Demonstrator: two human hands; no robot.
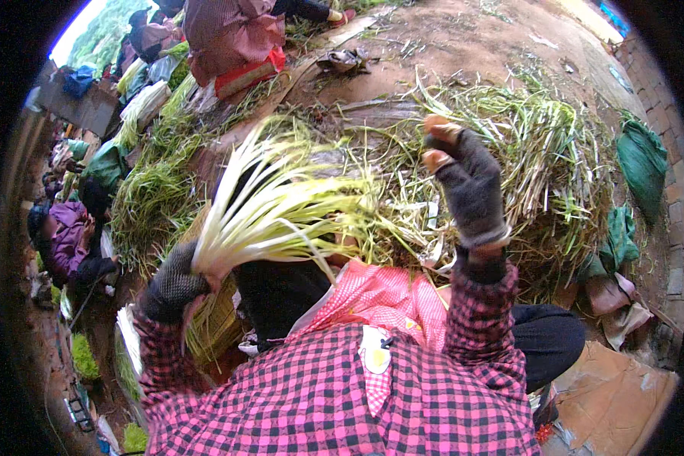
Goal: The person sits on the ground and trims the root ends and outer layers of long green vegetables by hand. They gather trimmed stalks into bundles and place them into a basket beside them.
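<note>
A bunch of pale yellow-green leafy stalks (273,211), possibly blanched chives, is gripped at its white base by my left hand (179,279), which wears a dark fingerless glove. Its leaf ends fan out to the right across my lap. My right hand (467,176), gloved the same way with bare fingertips, is raised with thumb and fingers apart and nothing between them. It hovers over a heap of loose leaves and dry stalks (547,154). A pink checked apron (376,285) covers part of my lap.
More greens (154,194) are heaped at the left, near a person in purple (68,233). Another person (233,34) sits at the top beside a red object (248,74). Green sacking (641,165) lies at the right, above flattened cardboard (610,399). White-stemmed bundles (128,339) lie by my left elbow.
</note>
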